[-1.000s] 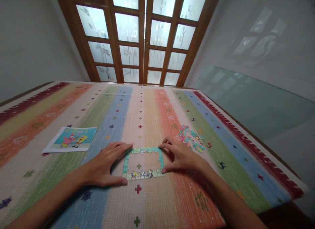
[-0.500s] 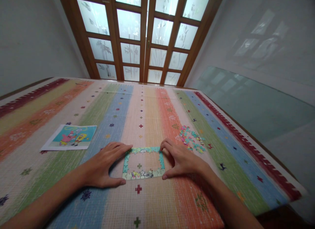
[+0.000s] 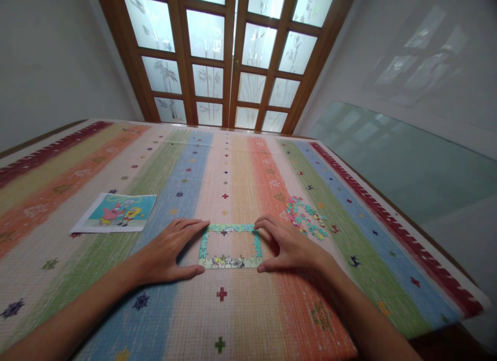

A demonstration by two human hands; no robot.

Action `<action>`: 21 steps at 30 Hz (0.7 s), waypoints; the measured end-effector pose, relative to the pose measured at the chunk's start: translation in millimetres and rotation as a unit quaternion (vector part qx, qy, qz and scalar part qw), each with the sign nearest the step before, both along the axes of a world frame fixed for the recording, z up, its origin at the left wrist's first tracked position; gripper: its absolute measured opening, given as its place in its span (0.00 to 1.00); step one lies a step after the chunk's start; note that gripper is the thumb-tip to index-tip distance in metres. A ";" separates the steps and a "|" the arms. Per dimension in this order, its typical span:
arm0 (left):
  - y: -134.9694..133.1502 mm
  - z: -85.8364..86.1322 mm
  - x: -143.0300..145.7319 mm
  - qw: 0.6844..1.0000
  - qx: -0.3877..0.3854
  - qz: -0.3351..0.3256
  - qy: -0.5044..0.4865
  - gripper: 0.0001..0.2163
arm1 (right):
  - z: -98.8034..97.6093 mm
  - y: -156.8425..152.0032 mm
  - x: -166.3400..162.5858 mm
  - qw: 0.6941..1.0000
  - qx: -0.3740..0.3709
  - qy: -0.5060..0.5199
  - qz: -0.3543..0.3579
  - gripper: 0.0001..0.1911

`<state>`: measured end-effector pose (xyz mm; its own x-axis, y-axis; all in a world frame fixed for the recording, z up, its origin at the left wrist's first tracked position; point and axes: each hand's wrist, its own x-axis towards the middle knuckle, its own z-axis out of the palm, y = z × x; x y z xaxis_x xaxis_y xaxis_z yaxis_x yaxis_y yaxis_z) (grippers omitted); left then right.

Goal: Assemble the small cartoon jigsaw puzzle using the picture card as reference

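A rectangular jigsaw puzzle border point(image 3: 250, 261), made of joined teal and pale green pieces, lies flat on the striped tablecloth. Inside it the cloth shows through. My left hand point(image 3: 171, 251) grips its left side, fingertips at the far left corner and thumb at the near left corner. Across from it, my right hand point(image 3: 289, 245) spans the right side the same way, with fingers bent at the far corner and thumb at the near one. Small cartoon figures are printed along the border's near edge.
Loose puzzle pieces point(image 3: 317, 231) lie in a pile beyond my right hand. A printed cartoon picture point(image 3: 122, 213) rests on the tablecloth point(image 3: 248, 319) to the left. Wooden doors with frosted panes point(image 3: 208, 81) stand behind the table, with walls on both sides.
Both hands have slid the puzzle border a short way across the cloth, away from me. The view has shifted slightly. The loose pieces and the picture stay put on the cloth.
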<state>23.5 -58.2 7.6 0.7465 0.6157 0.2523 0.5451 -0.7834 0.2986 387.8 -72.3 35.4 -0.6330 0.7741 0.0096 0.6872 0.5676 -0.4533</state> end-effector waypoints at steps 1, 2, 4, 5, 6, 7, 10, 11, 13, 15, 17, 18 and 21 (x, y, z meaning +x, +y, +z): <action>0.8 -0.8 -0.4 1.000 0.007 0.004 -0.002 0.39 | -0.7 0.8 0.6 1.000 0.006 0.004 0.003 0.39; 1.7 -1.6 -0.8 1.000 0.013 0.006 -0.005 0.37 | -1.8 1.5 1.3 1.000 0.012 0.008 0.005 0.39; 3.6 -2.9 -1.8 1.000 0.023 0.004 -0.007 0.32 | -4.7 2.9 3.0 1.000 0.025 0.017 0.006 0.38; 4.5 -3.5 -2.3 1.000 0.027 0.000 -0.007 0.30 | -6.4 3.4 3.9 0.999 0.030 0.019 0.004 0.37; 5.4 -3.9 -2.7 1.000 0.029 -0.004 -0.005 0.28 | -7.9 3.9 4.7 0.999 0.032 0.021 0.002 0.36; 6.0 -4.2 -2.9 0.999 0.032 -0.009 -0.004 0.26 | -9.3 4.3 5.4 0.999 0.034 0.021 0.000 0.36; 7.2 -4.7 -3.0 0.999 0.045 -0.015 -0.002 0.24 | -11.7 5.0 6.9 0.999 0.033 0.018 -0.006 0.34; 7.3 -4.8 -2.8 0.999 0.049 -0.014 -0.001 0.24 | -11.9 5.1 7.2 0.999 0.033 0.016 -0.008 0.34; 7.3 -5.0 -2.4 0.998 0.056 -0.011 -0.001 0.24 | -11.8 5.1 7.6 0.999 0.035 0.011 -0.010 0.35; 7.1 -5.3 -2.1 0.998 0.060 -0.002 0.001 0.26 | -11.3 5.1 7.9 0.999 0.038 0.007 -0.007 0.35; 6.8 -5.7 -2.0 0.998 0.067 0.003 0.004 0.27 | -10.9 5.2 8.2 0.999 0.038 0.004 -0.002 0.35; 6.7 -5.9 -2.1 0.998 0.070 0.003 0.007 0.27 | -10.8 5.4 8.3 0.999 0.038 0.004 -0.001 0.35; 6.7 -7.2 -2.3 0.997 0.077 -0.002 0.012 0.28 | -10.5 6.2 8.3 0.999 0.037 0.000 -0.002 0.34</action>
